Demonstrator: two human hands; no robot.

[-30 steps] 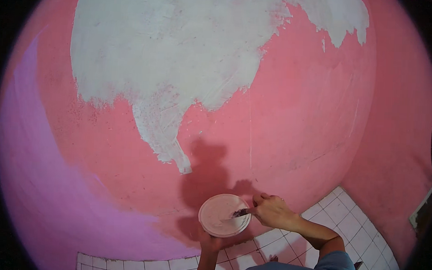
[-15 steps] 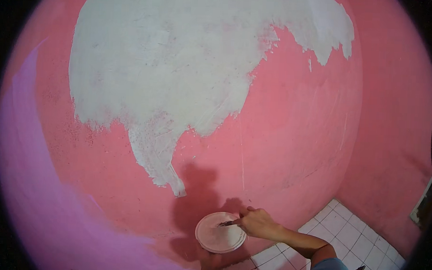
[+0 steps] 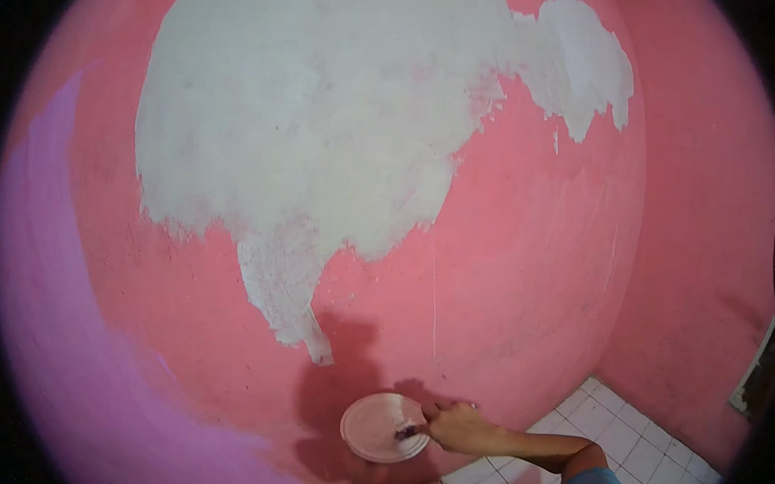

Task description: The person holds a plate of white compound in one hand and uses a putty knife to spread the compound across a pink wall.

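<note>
My right hand (image 3: 462,428) is closed round a small tool, apparently a putty knife (image 3: 411,431). Its dark, blurred end rests against the pale paste inside a round white container (image 3: 373,416). Beneath that container, at the lower edge, my left hand (image 3: 368,475) supports it, with its fingers mostly hidden. Ahead is a pink wall (image 3: 524,247) bearing a large, ragged patch of whitish filler (image 3: 306,128). A narrow tongue of the filler (image 3: 320,346) reaches down to just above the container.
A purple painted band (image 3: 47,204) curves down the wall's left side. At right, another pink wall (image 3: 703,253) meets it in a corner. White floor tiles (image 3: 603,420) lie below, and a dark object with a pale edge (image 3: 754,366) stands at the far right.
The tool's end has shifted toward the container's near right part, and my right hand is slightly lower. The container sits a little further left and lower, as the view has tilted up.
</note>
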